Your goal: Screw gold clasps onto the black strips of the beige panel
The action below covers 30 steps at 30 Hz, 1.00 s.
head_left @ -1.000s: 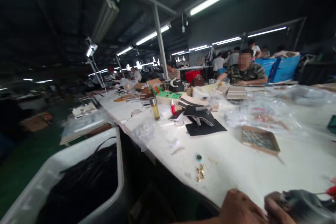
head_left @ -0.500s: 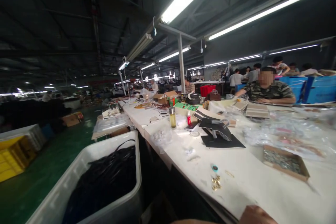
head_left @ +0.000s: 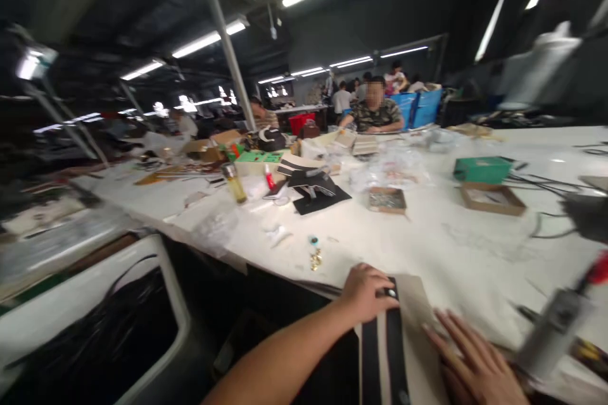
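My left hand (head_left: pixel 365 291) is closed, its fingers curled over the far end of a black strip (head_left: pixel 395 348) with a small shiny stud near its tip. This strip lies beside another black strip (head_left: pixel 369 361) on a beige sheet (head_left: pixel 420 329) at the table's front edge. My right hand (head_left: pixel 475 361) is open, fingers stretched out along the sheet's right side. Whether those fingertips touch the sheet I cannot tell. Beyond my left hand, small gold-coloured metal pieces (head_left: pixel 316 259) lie near a small round teal-rimmed item (head_left: pixel 313 240).
A grey tool with a red tip (head_left: pixel 553 329) stands close by my right hand. A white bin (head_left: pixel 166 291) of black material is at the left. Farther back are a carton of metal parts (head_left: pixel 387 201), a green box (head_left: pixel 482 169), black sheets (head_left: pixel 323 199) and a seated co-worker (head_left: pixel 377 111).
The view has swung right and tilted down. Both hands and the strips on the beige sheet now show, where only a blurred part of a hand was visible at the bottom edge.
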Motion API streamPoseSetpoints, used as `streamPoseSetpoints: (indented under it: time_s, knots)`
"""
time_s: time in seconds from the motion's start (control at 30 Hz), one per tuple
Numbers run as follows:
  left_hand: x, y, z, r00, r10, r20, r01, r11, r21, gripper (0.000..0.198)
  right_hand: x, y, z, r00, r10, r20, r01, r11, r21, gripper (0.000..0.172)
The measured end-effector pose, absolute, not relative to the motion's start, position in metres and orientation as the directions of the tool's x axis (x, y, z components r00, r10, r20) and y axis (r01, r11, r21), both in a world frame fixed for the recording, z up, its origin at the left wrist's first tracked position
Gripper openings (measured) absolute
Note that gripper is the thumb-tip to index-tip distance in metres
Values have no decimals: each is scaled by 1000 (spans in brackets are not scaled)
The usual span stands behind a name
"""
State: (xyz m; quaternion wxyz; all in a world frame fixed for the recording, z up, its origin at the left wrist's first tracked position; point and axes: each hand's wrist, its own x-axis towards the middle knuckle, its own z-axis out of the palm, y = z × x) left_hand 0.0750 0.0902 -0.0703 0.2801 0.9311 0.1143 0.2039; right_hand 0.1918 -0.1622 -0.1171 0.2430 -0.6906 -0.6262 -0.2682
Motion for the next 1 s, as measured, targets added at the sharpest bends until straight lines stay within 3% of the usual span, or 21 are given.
streamPoseSetpoints:
  time_s: [0.07, 0.2, 0.3, 0.4, 0.5, 0.57, 0.67, 0.73, 0.8, 0.87, 0.93, 1.0]
  knots:
    - [78, 97, -68, 897, 313, 311, 69, -795, 603, 35, 189, -165, -122, 39, 836, 547, 993, -92, 69, 61]
    - [81, 101, -66, 905, 308, 292, 51, -763, 645, 33, 191, -147, -117, -15, 931, 365, 997, -11, 71, 69]
    - [81, 99, -63, 910, 318, 267, 55, -730, 681, 32, 193, -145, -114, -44, 942, 332, 994, 8, 108, 77]
    - [81, 98, -57, 909, 345, 235, 61, -667, 742, 29, 196, -149, -110, -40, 941, 335, 997, 16, 73, 72]
    - [81, 101, -47, 905, 384, 182, 63, -545, 836, 24, 200, -147, -88, -28, 921, 390, 988, 84, -127, 54]
    - [79, 102, -37, 903, 413, 118, 76, -425, 902, 34, 201, -141, -63, 17, 879, 477, 934, 157, -321, 43]
    - [69, 101, -21, 892, 452, -2, 91, -175, 980, 64, 198, -129, -17, 326, 797, 508, 715, 145, -684, 25]
    - [58, 95, -10, 881, 469, -63, 77, -10, 997, 83, 195, -119, 10, 551, 759, 347, 449, 81, -890, 29]
    - [45, 86, 0, 871, 472, -137, 43, 206, 978, 97, 195, -110, 27, 639, 751, 167, 200, 48, -979, 38]
    - [32, 75, 8, 873, 440, -211, -1, 434, 901, 99, 196, -101, 33, 639, 766, 65, 64, 31, -997, 45]
    - [23, 64, 14, 890, 365, -274, 0, 600, 800, 81, 197, -94, 29, 633, 774, -5, 20, -23, -1000, 49]
    - [18, 54, 16, 893, 317, -319, 42, 648, 761, 63, 196, -93, 18, 670, 742, -18, 77, -93, -993, 51]
